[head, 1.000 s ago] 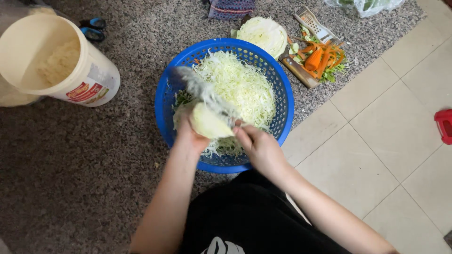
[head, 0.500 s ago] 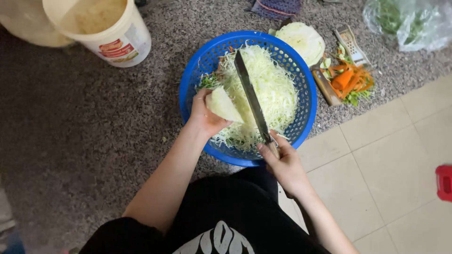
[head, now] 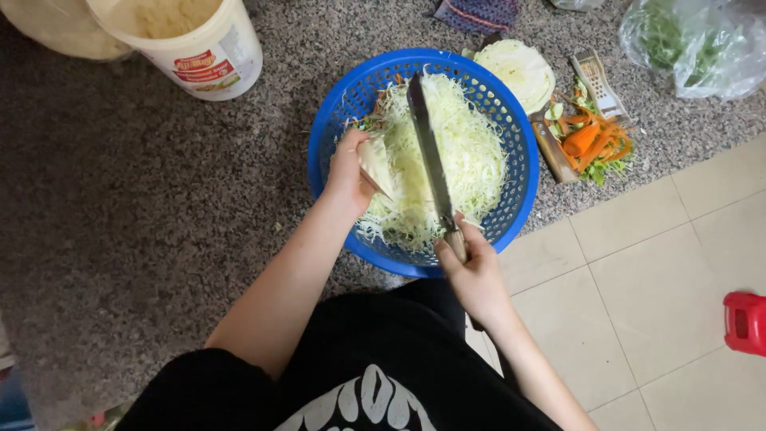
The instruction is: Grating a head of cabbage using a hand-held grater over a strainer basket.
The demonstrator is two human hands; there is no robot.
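right hand (head: pixel 477 275) is wrapped tight round the handle of a long knife (head: pixel 429 156), blade lying across the blue basket (head: pixel 335 120) of shredded cabbage (head: pixel 471 152). left hand (head: pixel 349 172) grips a cabbage wedge (head: pixel 377 166) just left of the blade, over the basket. further back sit half a cabbage (head: pixel 519 70), carrot peelings (head: pixel 592 142) and a white bucket (head: pixel 203 48).

Both arms are bare to the shoulder; the person wears black clothing with a white jagged print in front.
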